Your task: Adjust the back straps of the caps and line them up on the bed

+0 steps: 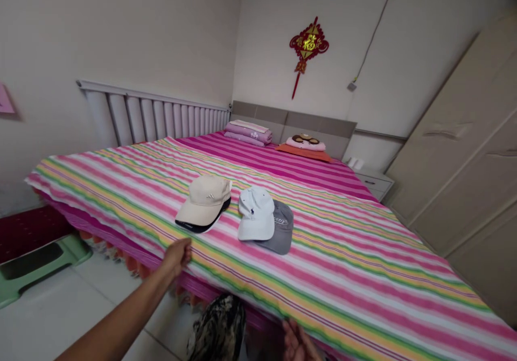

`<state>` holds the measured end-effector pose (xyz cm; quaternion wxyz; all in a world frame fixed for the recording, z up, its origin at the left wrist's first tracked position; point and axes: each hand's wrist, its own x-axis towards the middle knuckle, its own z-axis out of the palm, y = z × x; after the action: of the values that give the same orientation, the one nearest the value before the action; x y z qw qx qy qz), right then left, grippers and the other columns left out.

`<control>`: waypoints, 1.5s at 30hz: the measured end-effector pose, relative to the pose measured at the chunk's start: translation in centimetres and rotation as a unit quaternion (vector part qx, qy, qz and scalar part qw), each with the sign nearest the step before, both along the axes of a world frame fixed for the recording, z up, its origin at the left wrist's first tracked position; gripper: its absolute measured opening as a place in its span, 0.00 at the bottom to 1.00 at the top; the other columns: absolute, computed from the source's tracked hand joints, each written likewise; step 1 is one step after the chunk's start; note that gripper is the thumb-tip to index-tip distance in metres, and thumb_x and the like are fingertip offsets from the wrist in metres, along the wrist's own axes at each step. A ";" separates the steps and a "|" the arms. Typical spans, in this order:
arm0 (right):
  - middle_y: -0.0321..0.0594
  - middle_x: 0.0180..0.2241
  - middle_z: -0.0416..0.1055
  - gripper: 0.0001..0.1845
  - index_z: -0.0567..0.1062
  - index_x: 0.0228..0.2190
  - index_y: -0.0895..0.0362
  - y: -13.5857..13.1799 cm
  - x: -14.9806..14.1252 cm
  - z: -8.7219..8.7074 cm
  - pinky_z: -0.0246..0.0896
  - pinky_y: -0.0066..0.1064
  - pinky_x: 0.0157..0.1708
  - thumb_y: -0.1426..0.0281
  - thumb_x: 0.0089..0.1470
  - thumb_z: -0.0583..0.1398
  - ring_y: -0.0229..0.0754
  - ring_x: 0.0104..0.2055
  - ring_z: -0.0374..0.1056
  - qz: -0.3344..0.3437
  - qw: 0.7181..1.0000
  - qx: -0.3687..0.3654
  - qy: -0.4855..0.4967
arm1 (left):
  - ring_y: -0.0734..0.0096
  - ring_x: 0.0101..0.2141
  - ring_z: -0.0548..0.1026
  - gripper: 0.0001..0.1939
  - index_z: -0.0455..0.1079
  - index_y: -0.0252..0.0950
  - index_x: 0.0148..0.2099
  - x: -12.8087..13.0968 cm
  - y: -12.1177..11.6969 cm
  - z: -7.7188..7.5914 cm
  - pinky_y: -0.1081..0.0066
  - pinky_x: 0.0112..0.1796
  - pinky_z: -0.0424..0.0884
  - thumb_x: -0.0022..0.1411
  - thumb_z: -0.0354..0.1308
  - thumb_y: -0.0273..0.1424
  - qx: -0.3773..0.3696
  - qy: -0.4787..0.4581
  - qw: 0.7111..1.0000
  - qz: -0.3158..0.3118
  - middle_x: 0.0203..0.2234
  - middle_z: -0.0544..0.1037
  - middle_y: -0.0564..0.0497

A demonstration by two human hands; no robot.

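Observation:
Three caps lie on the striped bedsheet: a beige cap with a dark brim edge, a white cap, and a grey cap partly under the white one. My left hand reaches out to the bed's near edge, just below the beige cap, fingers curled on the sheet's edge. My right hand sits low at the near edge of the bed, only partly in view, fingers apart and holding nothing.
Folded purple bedding and an orange and pink pillow lie at the headboard. A wardrobe stands on the right, a nightstand beside the bed, a green stool on the floor at left. A camouflage-patterned thing is below me.

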<state>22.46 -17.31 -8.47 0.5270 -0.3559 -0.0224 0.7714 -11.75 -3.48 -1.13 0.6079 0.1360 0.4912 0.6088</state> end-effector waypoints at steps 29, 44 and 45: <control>0.46 0.38 0.75 0.26 0.75 0.36 0.59 1.8 -0.1 10.1 0.61 0.34 0.41 0.54 0.38 0.63 0.43 0.41 0.69 -0.039 0.982 0.186 0.003 | 0.74 0.24 0.73 0.14 0.67 0.33 0.42 15.9 -5.8 0.5 0.76 0.25 0.69 0.50 0.57 0.19 0.117 -0.264 0.903 -0.317 0.29 0.76 0.48; 0.45 0.32 0.76 0.30 0.73 0.40 0.55 -1.3 2.2 13.9 0.55 0.48 0.47 0.66 0.30 0.69 0.53 0.42 0.68 -0.135 0.955 0.235 -0.118 | 0.62 0.34 0.74 0.13 0.72 0.33 0.33 15.0 -7.6 1.6 0.67 0.38 0.65 0.52 0.57 0.38 0.128 -0.163 0.862 -0.462 0.26 0.77 0.46; 0.46 0.33 0.76 0.31 0.73 0.41 0.55 -1.6 2.1 14.0 0.56 0.48 0.46 0.67 0.29 0.69 0.54 0.42 0.68 -0.124 0.955 0.236 -0.126 | 0.60 0.35 0.73 0.11 0.72 0.33 0.33 15.4 -7.4 2.3 0.66 0.39 0.65 0.51 0.58 0.36 0.134 -0.166 0.861 -0.462 0.25 0.77 0.46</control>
<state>24.52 -18.88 5.48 0.6808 -0.3157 -0.2260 0.6211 3.60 -10.91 1.20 0.8680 0.3243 0.1777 0.3314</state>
